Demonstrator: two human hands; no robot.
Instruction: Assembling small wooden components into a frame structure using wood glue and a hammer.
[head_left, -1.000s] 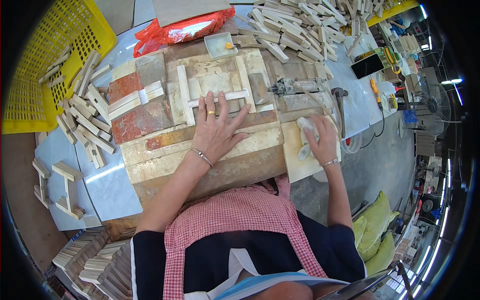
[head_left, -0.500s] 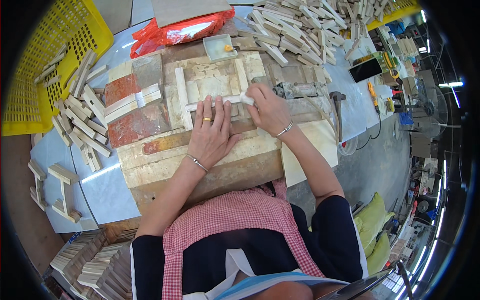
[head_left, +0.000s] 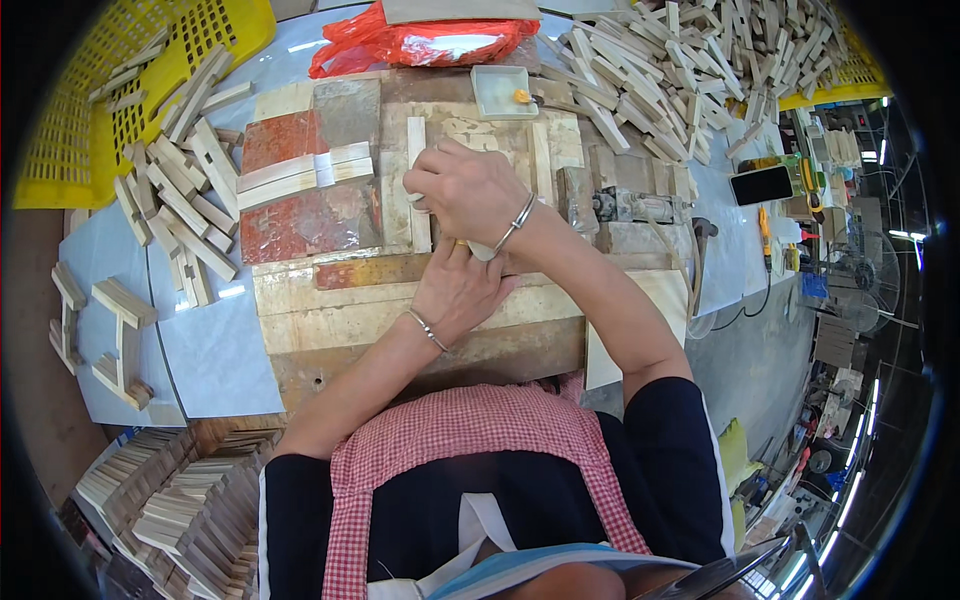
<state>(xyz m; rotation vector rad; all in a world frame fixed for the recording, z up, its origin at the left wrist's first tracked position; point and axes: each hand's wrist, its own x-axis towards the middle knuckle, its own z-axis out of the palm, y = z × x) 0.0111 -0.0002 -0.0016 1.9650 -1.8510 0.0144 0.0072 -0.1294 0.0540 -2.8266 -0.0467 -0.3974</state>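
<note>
On the worn wooden work board [head_left: 300, 320], my right hand [head_left: 468, 190] reaches across and above my left hand [head_left: 460, 290]. The right fingers are closed on a small white wad [head_left: 416, 201], possibly cloth, beside an upright-lying wooden strip [head_left: 417, 130]. My left hand rests lower on the board, its fingertips hidden beneath the right hand. A pale piece [head_left: 483, 250] shows between the hands; I cannot tell whether it is wad or wood. A second wooden strip [head_left: 541, 165] lies to the right, in front of a metal clamp cylinder [head_left: 643, 207].
Loose wooden pieces are heaped at left [head_left: 180, 215] and at the back right [head_left: 690, 70]. A yellow crate [head_left: 215, 30] stands far left. Behind the board are a shallow tray [head_left: 500, 93] and a red plastic bag [head_left: 350, 45]. A hammer [head_left: 704, 232] and phone [head_left: 761, 185] lie right.
My right hand has moved left with the white wad, from the crosspiece's right end to its left end, over my left hand. The left hand has drawn back toward me. The whole view has shifted.
</note>
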